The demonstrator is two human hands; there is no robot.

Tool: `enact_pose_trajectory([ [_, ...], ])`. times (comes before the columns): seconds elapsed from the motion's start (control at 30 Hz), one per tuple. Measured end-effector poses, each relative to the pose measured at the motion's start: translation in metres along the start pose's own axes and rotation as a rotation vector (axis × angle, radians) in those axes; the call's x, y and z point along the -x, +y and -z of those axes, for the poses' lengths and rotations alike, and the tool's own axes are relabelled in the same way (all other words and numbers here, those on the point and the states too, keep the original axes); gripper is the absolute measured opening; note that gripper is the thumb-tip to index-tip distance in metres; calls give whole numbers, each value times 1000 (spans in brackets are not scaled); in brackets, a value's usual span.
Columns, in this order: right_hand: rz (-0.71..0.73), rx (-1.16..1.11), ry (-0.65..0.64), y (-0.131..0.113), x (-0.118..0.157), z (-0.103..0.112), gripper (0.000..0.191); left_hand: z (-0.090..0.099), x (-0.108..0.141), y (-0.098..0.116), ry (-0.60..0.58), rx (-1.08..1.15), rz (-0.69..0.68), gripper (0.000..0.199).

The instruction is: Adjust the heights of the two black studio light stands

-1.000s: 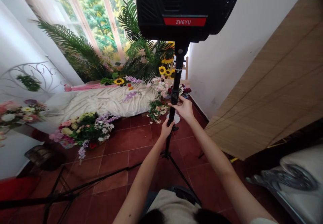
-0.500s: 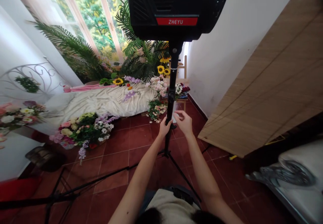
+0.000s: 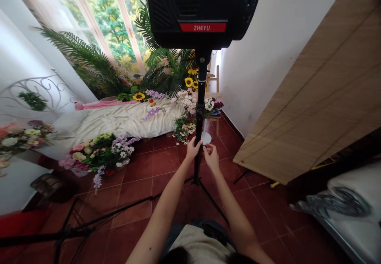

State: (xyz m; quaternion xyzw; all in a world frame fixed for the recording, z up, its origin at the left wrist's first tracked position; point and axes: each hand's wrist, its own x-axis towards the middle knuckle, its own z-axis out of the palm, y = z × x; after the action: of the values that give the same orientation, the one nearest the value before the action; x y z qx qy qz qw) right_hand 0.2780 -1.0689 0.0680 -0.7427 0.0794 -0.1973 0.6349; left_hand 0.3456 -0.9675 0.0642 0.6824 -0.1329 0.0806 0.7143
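Note:
A large black lamp (image 3: 190, 14) with a red ZHEYU label sits on top of a black upright stand (image 3: 200, 97). My left hand (image 3: 193, 149) is wrapped round the stand's pole, below its middle joint. Just right of the pole, my right hand (image 3: 210, 155) has its thumb and fingers pinched together at a small knob or clamp, which the fingers mostly hide. Behind the hands, a white round base (image 3: 206, 138) shows on the floor.
The stand's legs spread over the red tile floor (image 3: 137, 184). Another black stand (image 3: 65, 232) lies across the lower left. Flowers (image 3: 98, 151) and a draped bed (image 3: 127, 117) are ahead; a wooden panel (image 3: 303, 97) leans at right, near a silver-framed seat (image 3: 342, 204).
My right hand has moved down and left, from beside the pole to the clamp at the pole. The lamp and pole have shifted slightly left in view. My left hand still holds the pole.

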Motion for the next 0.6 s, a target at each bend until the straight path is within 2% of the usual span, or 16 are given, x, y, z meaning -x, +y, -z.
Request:
enact_pose_trajectory([
  [0.1,-169,-171,-17,8,-13,-8,30,0,0,0,3,-7,8,35],
  [0.23,-413,-524,-188,12,-24,-9,14,0,0,2,18,-28,12,36],
  [0.33,-468,-622,-268,12,-22,-4,14,0,0,3,27,-40,6,34],
  [0.4,-444,-575,-246,12,-16,-1,19,0,1,3,21,-43,-1,34],
  [0.47,-349,-399,-177,11,-8,3,30,0,1,3,9,-38,-4,34],
  [0.6,53,200,-77,3,2,11,43,0,0,0,9,-28,8,35],
])
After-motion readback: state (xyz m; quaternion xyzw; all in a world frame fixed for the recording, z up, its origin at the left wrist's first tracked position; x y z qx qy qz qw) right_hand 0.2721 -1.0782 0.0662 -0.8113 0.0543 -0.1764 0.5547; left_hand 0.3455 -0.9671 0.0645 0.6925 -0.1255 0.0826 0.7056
